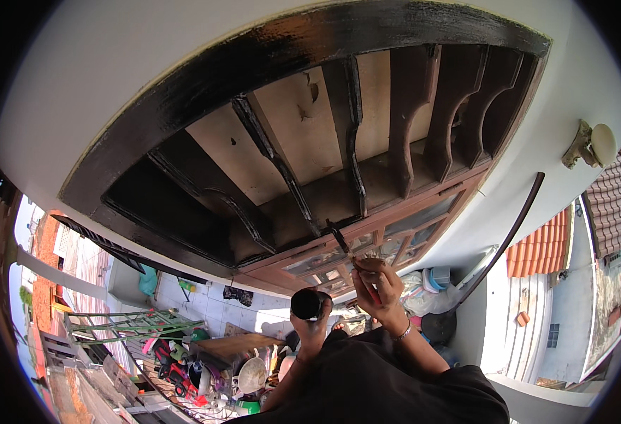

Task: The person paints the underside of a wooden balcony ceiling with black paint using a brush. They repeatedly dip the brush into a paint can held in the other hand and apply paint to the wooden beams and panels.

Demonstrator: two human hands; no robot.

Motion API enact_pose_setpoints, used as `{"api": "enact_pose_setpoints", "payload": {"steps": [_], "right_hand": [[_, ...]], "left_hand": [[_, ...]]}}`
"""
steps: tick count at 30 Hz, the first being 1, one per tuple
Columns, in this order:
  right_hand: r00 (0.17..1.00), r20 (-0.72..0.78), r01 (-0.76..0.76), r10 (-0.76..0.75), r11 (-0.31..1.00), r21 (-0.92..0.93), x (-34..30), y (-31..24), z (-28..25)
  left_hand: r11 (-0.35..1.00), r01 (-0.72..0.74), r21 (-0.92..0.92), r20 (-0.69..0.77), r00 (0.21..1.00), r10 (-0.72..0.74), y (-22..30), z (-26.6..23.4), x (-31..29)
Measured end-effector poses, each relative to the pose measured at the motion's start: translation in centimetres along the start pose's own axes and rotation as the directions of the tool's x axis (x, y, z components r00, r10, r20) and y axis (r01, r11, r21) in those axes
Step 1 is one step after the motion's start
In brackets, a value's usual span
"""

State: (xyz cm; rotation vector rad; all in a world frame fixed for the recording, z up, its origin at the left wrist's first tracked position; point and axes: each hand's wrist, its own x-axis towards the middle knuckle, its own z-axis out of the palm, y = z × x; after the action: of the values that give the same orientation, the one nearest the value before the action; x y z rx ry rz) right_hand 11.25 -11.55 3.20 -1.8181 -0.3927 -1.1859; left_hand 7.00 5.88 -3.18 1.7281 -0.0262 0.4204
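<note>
In front of my body my left hand (312,335) is wrapped round a small can of black paint (305,304), its dark opening facing up. My right hand (378,285) grips a paintbrush (340,239) with a red handle, its dark bristles pointing up and to the left. The tip is close to the lower rail of a wooden window frame (383,213); I cannot tell whether it touches. Curved wooden slats cross the opening: those at the left, such as one slat (275,159), are glossy black, while a slat at the right (411,116) is still brown.
Below the frame are glass panes (395,244). A green metal ladder (127,325) lies at the lower left beside a clutter of tools and buckets. A dark hose (512,237) leans against the white wall at the right, and a lamp (602,145) is fixed higher up.
</note>
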Motion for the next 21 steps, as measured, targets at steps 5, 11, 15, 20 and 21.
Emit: {"api": "enact_pose_setpoints", "payload": {"steps": [5, 11, 15, 20, 21], "right_hand": [[0.966, -0.101, -0.236, 0.239, 0.971, 0.044, 2.3, 5.7, -4.3], [0.92, -0.303, -0.302, 0.25, 0.944, -0.137, 1.3, 4.2, -4.5], [0.99, -0.077, -0.129, 0.119, 0.981, -0.142, 0.7, 0.4, -0.8], [0.978, -0.057, -0.205, 0.202, 0.978, -0.046, 1.7, 3.2, -3.5], [0.969, -0.113, -0.228, 0.22, 0.971, -0.066, 2.1, 4.2, -4.1]], "left_hand": [[0.999, 0.015, -0.048, 0.016, 1.0, -0.014, 0.3, -0.3, 0.0], [1.0, 0.002, -0.013, -0.049, 0.999, -0.002, 0.1, -1.0, -0.3], [0.998, 0.044, -0.037, -0.041, 0.998, -0.045, 0.4, -0.7, -0.4], [1.0, 0.019, -0.014, -0.038, 0.999, -0.019, -1.0, -0.4, -0.4], [1.0, 0.013, -0.02, -0.024, 1.0, -0.014, -0.5, -0.4, -0.2]]}}
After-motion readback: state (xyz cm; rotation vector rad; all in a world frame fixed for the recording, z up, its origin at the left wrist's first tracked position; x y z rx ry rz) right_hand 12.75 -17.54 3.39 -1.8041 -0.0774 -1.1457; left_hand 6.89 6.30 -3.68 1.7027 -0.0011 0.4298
